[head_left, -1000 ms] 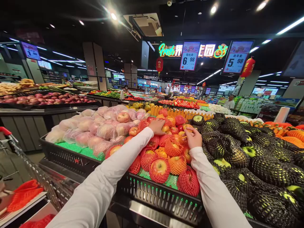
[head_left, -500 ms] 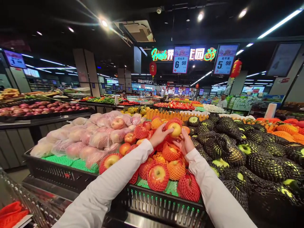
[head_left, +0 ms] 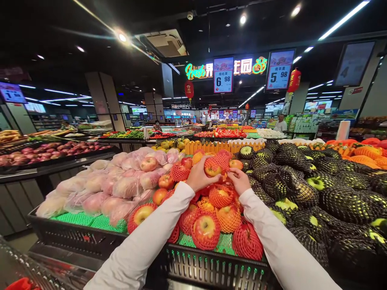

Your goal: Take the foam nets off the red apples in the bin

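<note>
My left hand (head_left: 198, 176) is wrapped around an apple (head_left: 213, 167) in a red foam net, over the pile in the middle of the crate. The apple's yellowish end faces toward me. Just to its right, my right hand (head_left: 240, 181) has its fingertips drawn together; what they grip, if anything, is hidden. Below both hands lie netted apples, among them a large red one (head_left: 206, 230) and one in an orange net (head_left: 228, 217). A bare apple (head_left: 236, 164) rests behind my right fingers.
Bagged pale pink fruit (head_left: 127, 183) fills the left side of the black crate (head_left: 211, 264). Green fruit in black nets (head_left: 290, 185) is heaped on the right. An orange fence divider (head_left: 208, 148) runs behind. Price signs (head_left: 223, 75) hang overhead. A person (head_left: 281, 123) stands far back.
The apple has tipped forward and dropped slightly, showing more of its red net. My right fingers, earlier spread beside it, have drawn together. The view has shifted a little.
</note>
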`<state>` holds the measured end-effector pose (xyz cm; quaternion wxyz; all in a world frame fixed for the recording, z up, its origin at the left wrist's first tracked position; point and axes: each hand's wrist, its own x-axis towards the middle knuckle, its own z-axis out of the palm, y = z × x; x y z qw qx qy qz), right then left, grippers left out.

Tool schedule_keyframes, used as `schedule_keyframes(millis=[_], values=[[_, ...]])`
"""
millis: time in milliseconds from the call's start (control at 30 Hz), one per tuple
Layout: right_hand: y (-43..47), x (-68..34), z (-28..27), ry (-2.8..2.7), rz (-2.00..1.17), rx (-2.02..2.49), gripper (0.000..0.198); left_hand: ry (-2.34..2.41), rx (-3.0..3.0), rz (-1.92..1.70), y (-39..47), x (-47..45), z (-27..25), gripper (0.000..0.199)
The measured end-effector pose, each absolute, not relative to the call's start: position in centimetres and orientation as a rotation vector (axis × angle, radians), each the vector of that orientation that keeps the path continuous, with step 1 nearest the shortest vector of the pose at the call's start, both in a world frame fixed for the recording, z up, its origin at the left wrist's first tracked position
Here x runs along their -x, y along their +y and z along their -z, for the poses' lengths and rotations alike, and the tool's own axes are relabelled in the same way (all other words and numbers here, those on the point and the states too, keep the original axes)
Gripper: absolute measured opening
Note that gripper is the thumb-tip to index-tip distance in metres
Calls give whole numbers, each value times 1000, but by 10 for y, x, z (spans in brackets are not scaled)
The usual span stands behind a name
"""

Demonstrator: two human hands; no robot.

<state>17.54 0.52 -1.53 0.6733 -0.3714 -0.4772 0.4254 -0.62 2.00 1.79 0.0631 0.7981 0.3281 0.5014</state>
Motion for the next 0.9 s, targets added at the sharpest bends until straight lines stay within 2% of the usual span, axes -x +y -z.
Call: schedule_keyframes(millis=[167,367,567,633,700,767,833,900], values=[[0,-173,14,-1235,-700,879,56,1320,-2389,-1617,20,17,-23,68],[-8,-167,10,-1735,-170,685,33,1190,-2405,-1997,29,15,-20,53],[-12,-171,7,-1686,-396,443,24,1143,-2304,-1933,30,13,-15,52],[-12,-170,11,-1584,-461,446,40,1057,-2244,-1903,32,9,-13,53],[-11,-165,15,-1541,-484,461,74,956,-2243,-1795,31,4,-13,58],[-11,-159,15,-1563,-497,471,97,842,-2315,-1564,26,2,-18,65],[-9,-158,12,-1519,-567,525,93,797,-2386,-1487,13,7,-27,66],[-1,-168,9,-1326,-701,635,85,865,-2436,-1600,-3,17,-34,58]])
